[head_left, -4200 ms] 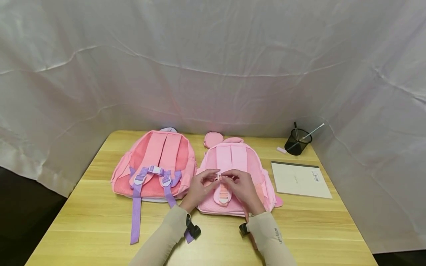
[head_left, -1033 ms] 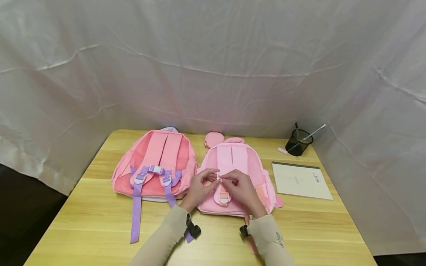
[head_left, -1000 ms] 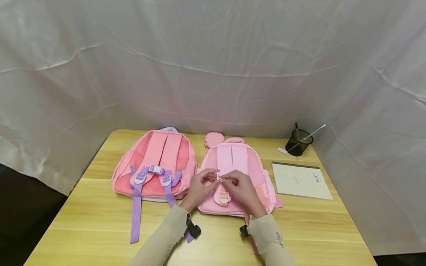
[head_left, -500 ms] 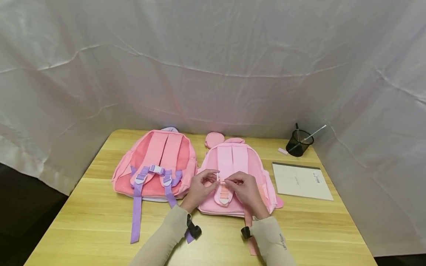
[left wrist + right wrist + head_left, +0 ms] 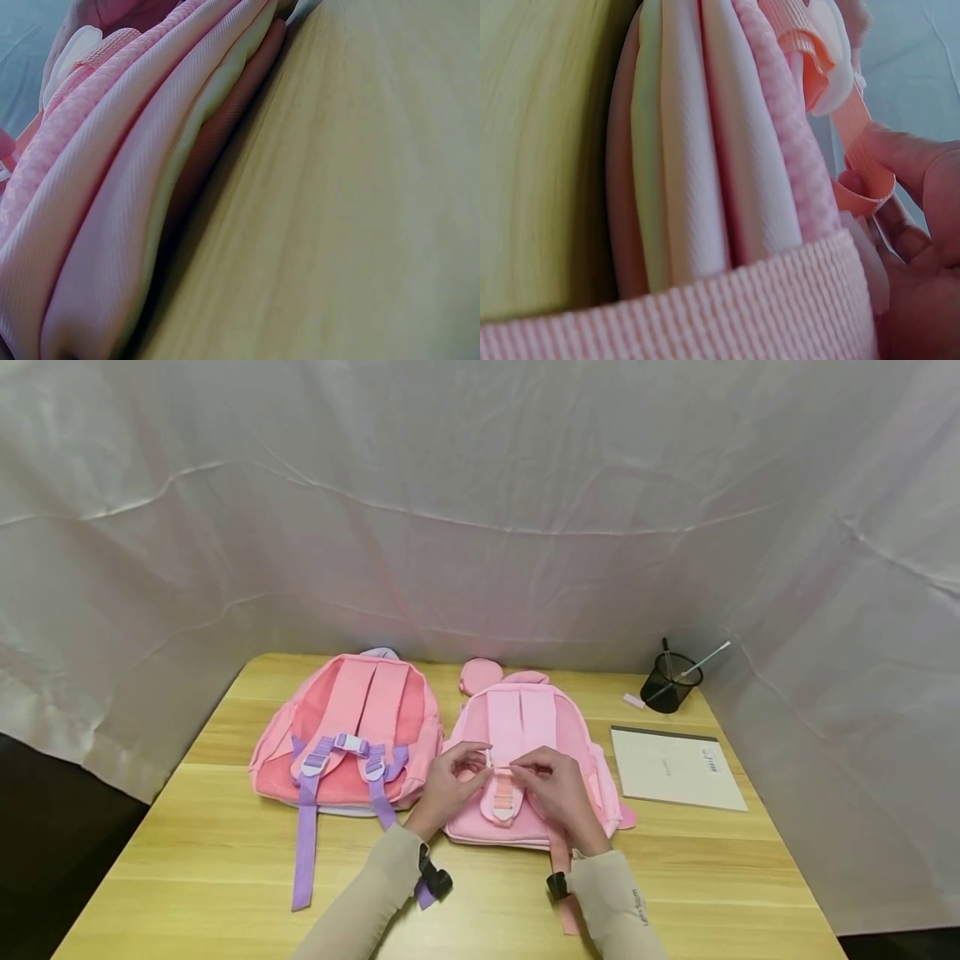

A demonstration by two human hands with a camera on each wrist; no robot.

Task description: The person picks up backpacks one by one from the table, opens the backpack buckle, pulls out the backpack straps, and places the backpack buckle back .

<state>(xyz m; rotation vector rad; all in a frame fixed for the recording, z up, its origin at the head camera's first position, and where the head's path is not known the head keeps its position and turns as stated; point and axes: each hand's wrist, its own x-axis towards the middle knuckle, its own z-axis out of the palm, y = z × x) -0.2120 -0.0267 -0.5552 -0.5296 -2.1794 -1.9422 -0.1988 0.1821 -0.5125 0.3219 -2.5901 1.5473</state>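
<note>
To the person's right, bare wood of the table (image 5: 697, 868) before the notepad (image 5: 663, 768) offers broad passage, and another way lies between the pen cup (image 5: 670, 692) and the light pink backpack (image 5: 538, 718). I see the coral backpack (image 5: 382, 697) crowding that bag's left side, the left hand (image 5: 452, 781) and right hand (image 5: 557, 783) barring the space over its lower middle, and the grey curtain (image 5: 480, 543) closing the far edge.

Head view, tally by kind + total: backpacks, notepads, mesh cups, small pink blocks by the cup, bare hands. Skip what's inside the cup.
Backpacks: 2 (coral backpack, light-pink backpack)
Notepad: 1
Mesh cup: 1
Small pink block: 1
Hands: 2 (left hand, right hand)
Total: 7
</note>
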